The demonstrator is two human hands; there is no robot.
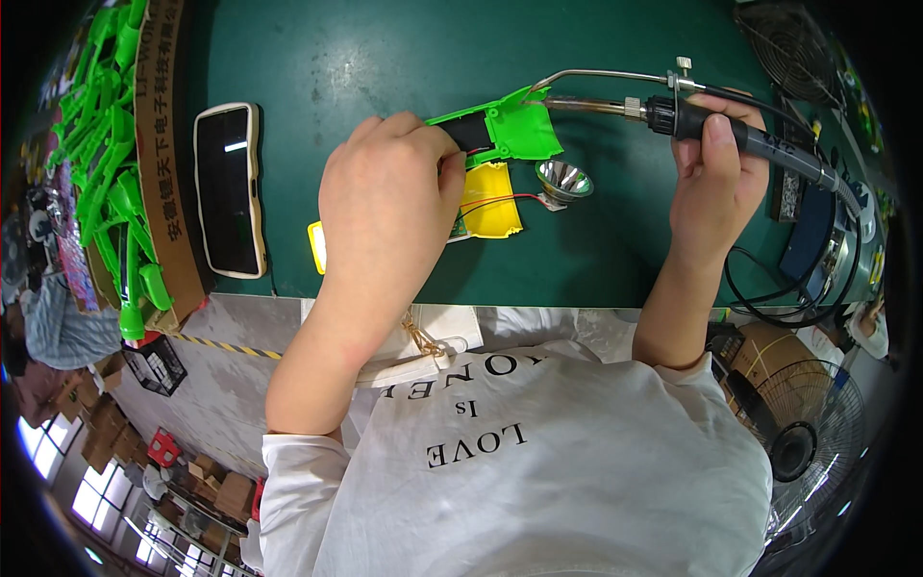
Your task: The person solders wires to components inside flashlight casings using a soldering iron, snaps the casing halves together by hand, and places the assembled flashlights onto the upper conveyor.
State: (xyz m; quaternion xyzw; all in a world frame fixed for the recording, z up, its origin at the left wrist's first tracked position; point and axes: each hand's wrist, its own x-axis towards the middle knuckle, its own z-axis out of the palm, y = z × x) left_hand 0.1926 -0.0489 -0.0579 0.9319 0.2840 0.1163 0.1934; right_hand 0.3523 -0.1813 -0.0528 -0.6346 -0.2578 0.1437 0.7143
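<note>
My right hand [716, 178] is wrapped round the dark handle of a soldering iron [760, 144] with a thin metal feed tube above it. Its tip reaches the wide end of a green plastic lamp housing [524, 130], which has a black part inside. My left hand [389, 183] is closed on the near end of that housing; its fingertips are partly hidden. Just below lies a yellow plastic shell [494, 202], partly covered by the left hand. A shiny reflector cup [565, 181] rests beside it, with red and black wires running toward the shell.
A phone [228, 190] in a pale case lies on the green table mat [385, 48]. At the left stands a cardboard box [171, 192] with several green housings [120, 173]. Black cable [803, 317] loops at the right edge. A standing fan [798, 447] is at the lower right.
</note>
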